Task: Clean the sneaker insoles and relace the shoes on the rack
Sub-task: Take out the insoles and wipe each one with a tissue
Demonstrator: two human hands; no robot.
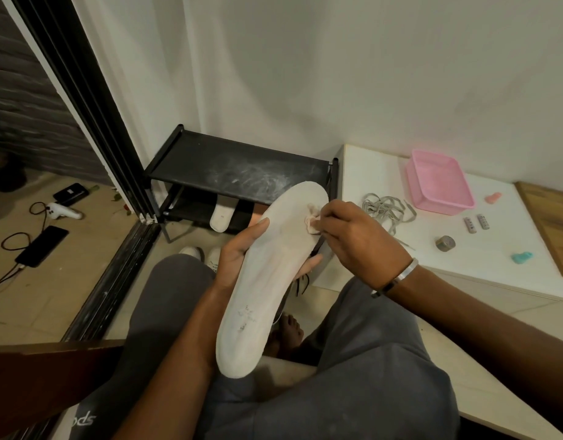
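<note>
Item: insole [270, 268], pale, long, held up over the lap, toe end toward the rack [235, 168].

Left hand [239, 252]: cupped under the insole's middle, thumb along the near edge and fingertips showing past the far edge, gripping it.

Right hand [353, 236]: fingers bunched, pinching a small pinkish cloth [312, 222] pressed against the forepart of the insole. Metal bracelet at the wrist.

Progress, as judged: cleaning was under way. Dark specks remained near the heel, so this insole looked unfinished. A second insole [222, 215] lay on the rack's lower shelf; whether it was cleaned could not be told. Loose grey laces [385, 211] lay in a heap on the white board [369, 173], well apart from any shoe, so relacing appeared not yet begun. White sneaker toes [200, 254] showed on the floor behind the left hand.

Also on the board: pink tub [439, 182], two small grey pieces, a round metal piece, small pink and teal objects.

Writing: mirrored letters, seemingly "ods", on the trouser leg; nothing readable on the insole.
</note>
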